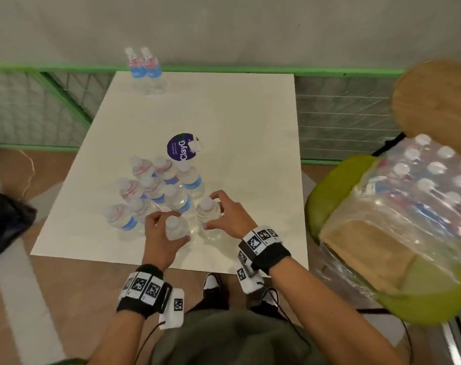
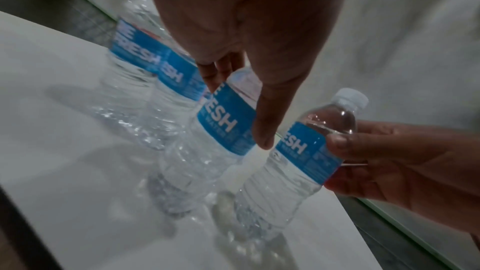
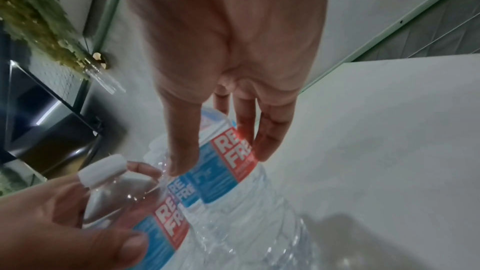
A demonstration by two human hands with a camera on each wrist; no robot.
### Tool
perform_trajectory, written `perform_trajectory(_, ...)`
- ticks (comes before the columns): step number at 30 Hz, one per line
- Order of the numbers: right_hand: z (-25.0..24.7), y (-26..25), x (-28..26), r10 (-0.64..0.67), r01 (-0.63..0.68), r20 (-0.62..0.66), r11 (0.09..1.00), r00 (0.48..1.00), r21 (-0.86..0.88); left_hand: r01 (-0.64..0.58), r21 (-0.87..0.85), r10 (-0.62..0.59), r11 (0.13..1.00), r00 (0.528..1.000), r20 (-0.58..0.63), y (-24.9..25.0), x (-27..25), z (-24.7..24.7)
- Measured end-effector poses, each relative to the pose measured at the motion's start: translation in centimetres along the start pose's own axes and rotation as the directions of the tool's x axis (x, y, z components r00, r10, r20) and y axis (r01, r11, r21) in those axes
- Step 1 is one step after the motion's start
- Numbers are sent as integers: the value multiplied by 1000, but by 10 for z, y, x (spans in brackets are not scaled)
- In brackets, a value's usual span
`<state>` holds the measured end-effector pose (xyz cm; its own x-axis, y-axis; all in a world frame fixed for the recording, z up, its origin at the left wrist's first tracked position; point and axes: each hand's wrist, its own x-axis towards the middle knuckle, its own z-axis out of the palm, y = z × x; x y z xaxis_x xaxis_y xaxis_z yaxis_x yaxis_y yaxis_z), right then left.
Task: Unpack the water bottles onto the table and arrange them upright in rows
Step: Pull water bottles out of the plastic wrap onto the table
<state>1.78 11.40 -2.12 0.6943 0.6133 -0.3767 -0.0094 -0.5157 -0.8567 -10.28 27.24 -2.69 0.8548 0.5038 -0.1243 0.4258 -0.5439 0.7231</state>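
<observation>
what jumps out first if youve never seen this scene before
The eye lands on the two hands at the near edge of the white table: the left hand and right hand each grip an upright water bottle beside a cluster of bottles. Next comes the plastic-wrapped pack of bottles on the green chair to the right. Two lone bottles stand at the table's far edge.

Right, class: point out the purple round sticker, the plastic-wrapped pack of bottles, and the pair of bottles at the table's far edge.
purple round sticker [image 1: 180, 147], head view, its printed face.
plastic-wrapped pack of bottles [image 1: 419, 196], head view, top wrap.
pair of bottles [image 1: 144, 68], head view, blue labels.
</observation>
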Motion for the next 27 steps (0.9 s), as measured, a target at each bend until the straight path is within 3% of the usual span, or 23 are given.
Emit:
perform_trajectory(8,18,-15,34,18,-12,-154,999,988,43,99,-93,-109,991,987,-115,-16,6,-14)
perform_trajectory(13,24,-17,43,21,-10,-172,998,985,65,87,78,-73,993,982,-173,-23,7,-12)
perform_trajectory(21,24,-18,44,8,4,-180,998,984,67,82,-80,-94,993,984,-150,-19,8,-12)
perform_trajectory(27,22,-17,37,-8,19,-132,996,991,83,83,-13,-84,996,989,-119,-21,5,-14)
